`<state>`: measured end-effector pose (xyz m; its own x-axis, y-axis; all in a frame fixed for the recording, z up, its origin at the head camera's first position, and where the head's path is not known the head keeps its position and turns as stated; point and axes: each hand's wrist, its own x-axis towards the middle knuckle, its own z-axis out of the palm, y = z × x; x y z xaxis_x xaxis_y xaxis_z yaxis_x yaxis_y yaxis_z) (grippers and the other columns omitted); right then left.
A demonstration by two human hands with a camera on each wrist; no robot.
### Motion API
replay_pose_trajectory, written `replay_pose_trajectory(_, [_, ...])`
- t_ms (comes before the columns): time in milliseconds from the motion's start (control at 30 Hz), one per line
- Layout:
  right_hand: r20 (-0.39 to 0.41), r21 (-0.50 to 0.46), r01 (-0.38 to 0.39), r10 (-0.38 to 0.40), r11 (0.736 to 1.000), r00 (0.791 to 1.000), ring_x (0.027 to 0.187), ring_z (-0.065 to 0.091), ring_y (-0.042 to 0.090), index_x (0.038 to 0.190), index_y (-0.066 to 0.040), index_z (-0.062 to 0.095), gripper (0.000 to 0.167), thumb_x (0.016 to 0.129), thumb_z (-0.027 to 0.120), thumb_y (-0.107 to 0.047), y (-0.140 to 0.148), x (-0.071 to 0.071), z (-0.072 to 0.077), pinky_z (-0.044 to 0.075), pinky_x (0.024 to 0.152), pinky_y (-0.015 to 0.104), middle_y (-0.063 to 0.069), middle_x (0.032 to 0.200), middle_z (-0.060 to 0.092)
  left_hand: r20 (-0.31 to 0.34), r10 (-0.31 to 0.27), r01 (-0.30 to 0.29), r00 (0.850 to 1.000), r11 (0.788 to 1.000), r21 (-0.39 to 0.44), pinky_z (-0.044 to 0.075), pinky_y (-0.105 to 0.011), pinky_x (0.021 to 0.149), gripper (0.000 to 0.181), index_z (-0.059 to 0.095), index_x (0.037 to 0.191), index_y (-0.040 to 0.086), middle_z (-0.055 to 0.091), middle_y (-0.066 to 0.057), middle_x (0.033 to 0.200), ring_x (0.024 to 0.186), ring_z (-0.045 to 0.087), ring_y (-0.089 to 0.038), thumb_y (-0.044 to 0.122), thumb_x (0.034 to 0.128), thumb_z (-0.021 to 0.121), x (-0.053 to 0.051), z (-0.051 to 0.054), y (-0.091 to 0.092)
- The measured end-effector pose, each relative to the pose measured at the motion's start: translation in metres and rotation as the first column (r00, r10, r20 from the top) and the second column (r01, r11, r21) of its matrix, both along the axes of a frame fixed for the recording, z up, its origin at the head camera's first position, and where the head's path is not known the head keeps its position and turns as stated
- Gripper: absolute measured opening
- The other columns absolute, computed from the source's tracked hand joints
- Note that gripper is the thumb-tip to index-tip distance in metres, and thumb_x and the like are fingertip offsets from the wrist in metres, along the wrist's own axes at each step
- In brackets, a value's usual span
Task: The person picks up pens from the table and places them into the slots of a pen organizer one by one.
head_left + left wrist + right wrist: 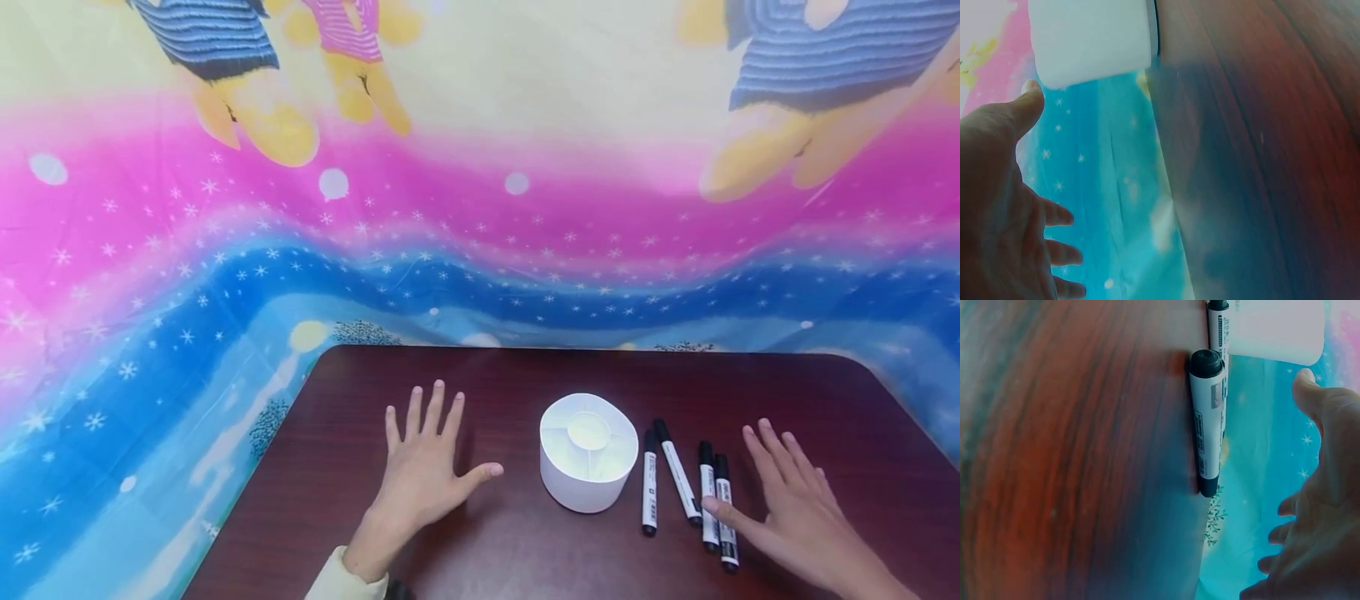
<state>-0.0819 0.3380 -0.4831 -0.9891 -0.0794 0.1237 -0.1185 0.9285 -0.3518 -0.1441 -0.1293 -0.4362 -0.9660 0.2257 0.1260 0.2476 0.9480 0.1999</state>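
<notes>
While head view shows four markers (678, 472) | right wrist: two, perhaps more

There are four markers (649, 485) — plus one white container (587, 492) and one table (750, 383).

Head cam's pretty bright and even. The round white divided container (588, 493) nearly blows out inside, and the glossy dark-red wood-grain table (517, 546) has a soft sheen on the container's near side. Wrist cams are murkier: hazy, smeary grain, the bare left hand (994, 181) and bare right hand (1325, 469) either side of the container looking dark.
</notes>
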Motion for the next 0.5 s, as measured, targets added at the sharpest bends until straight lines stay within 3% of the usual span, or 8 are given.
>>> replay_pose_trajectory(133, [0.037,-0.039,-0.012,0.013,0.999,0.999,0.161,-0.017,0.056,0.169,0.006,0.002,0.113,0.101,0.069,-0.055,0.000,-0.002,0.000,-0.017,0.124,0.075,0.036,0.175,-0.008,0.010,-0.032,0.032,0.999,0.999,0.010,0.008,-0.078,0.128,0.115,0.029,0.172,0.019,0.021,-0.015,0.180,0.167,0.012,-0.046,0.093,0.0862,0.051,-0.002,-0.003,0.013])
replay_pose_trajectory(200, [0.054,-0.064,-0.011,0.014,0.998,0.998,0.161,-0.015,0.058,0.169,0.007,0.002,0.114,0.101,0.069,-0.054,-0.001,-0.003,0.001,-0.012,0.123,0.078,0.037,0.174,-0.006,0.014,-0.049,0.049,0.999,0.999,0.023,0.009,-0.078,0.128,0.114,0.030,0.171,0.018,0.023,-0.015,0.179,0.167,0.014,-0.046,0.093,0.0871,0.051,-0.003,-0.004,0.018])
replay_pose_trajectory(367, [0.092,-0.086,0.006,0.001,0.996,0.996,0.159,-0.001,0.063,0.170,0.005,0.001,0.115,0.100,0.071,-0.054,-0.001,-0.006,0.005,0.016,0.110,0.091,0.037,0.174,-0.001,0.029,-0.098,0.096,0.995,0.993,0.067,0.011,-0.077,0.129,0.113,0.028,0.172,0.018,0.024,-0.014,0.179,0.167,0.016,-0.044,0.090,0.0887,0.053,-0.003,-0.004,0.031])
replay_pose_trajectory(500, [0.136,-0.072,0.022,-0.012,0.997,0.991,0.151,0.015,0.070,0.169,0.006,0.002,0.113,0.101,0.069,-0.055,-0.001,-0.009,0.009,0.027,0.101,0.091,0.040,0.172,0.005,0.040,-0.139,0.134,0.989,0.984,0.120,0.010,-0.076,0.129,0.111,0.027,0.172,0.018,0.024,-0.013,0.179,0.166,0.018,-0.043,0.087,0.0904,0.056,-0.003,-0.002,0.039])
